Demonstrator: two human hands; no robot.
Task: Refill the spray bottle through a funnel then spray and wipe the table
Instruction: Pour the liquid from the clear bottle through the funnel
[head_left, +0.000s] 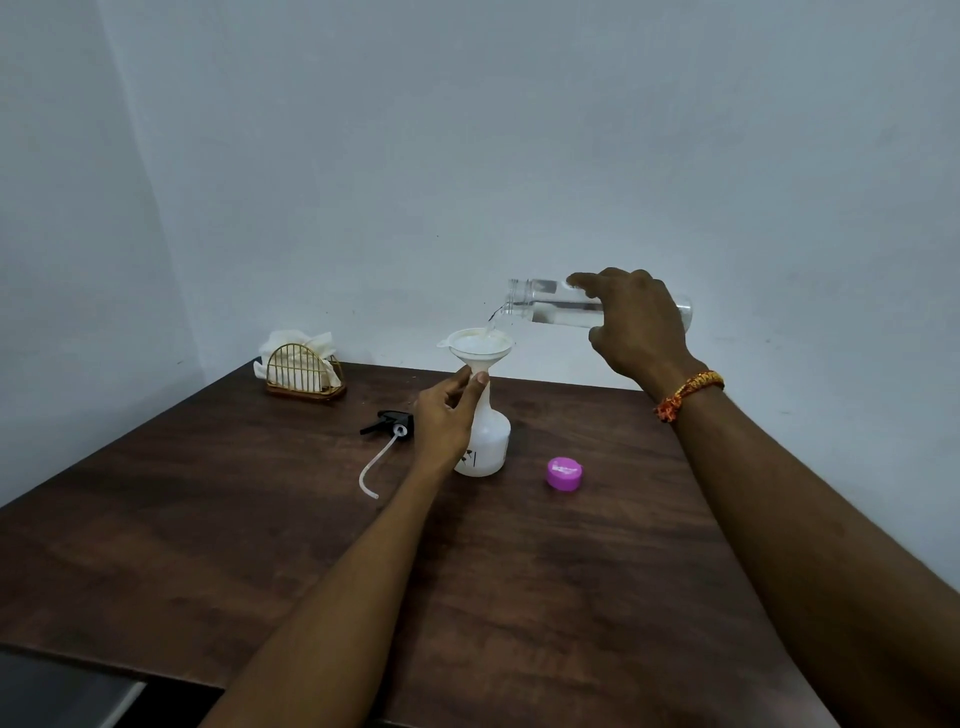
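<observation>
The tabletop (311, 545) is dark wood and dry where I can see it, so my aim is to keep the pour inside the funnel. My right hand (636, 322) is wrapped around the clear bottle (545, 309), tipped nearly level with its mouth just above the funnel's right edge; I judge a slow tilt is best, since a thin stream is falling and the bowl already looks to hold water. The spray bottle (485, 441) stands upright mid-table, and my left hand (447, 415) pinches its neck just under the funnel (480, 345) to steady both. I should hold that pinch firm, because the funnel sits high and could tip. The trigger head (387, 423) with its tube lies just left of the bottle, the napkin holder (304, 371) sits at the far corner, and the pink cap (564, 474) rests to the right.
</observation>
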